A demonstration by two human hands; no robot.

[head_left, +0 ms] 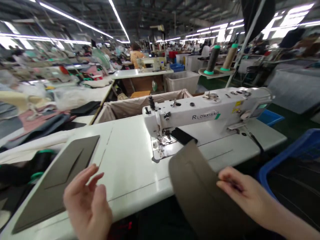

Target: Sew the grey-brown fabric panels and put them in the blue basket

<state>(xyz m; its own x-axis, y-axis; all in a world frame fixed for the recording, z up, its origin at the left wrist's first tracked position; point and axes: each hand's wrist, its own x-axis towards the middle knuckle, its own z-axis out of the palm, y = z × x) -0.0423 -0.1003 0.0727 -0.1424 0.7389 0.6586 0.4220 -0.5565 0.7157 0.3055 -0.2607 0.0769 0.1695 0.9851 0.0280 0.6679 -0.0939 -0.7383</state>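
Here, from afar, I see the right hand (241, 191) pinching a grey-brown fabric panel (191, 175) by its edge, at the front of the table (130, 173); the left hand (87, 203) (loosely spread, gripping nothing) hovers beside a flat panel (56, 178).

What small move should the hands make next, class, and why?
Probably bring the left hand to the held panel to steady it: the left hand is open with nothing in it, only the right hand grips the panel, and part of it overhangs the table's near edge.
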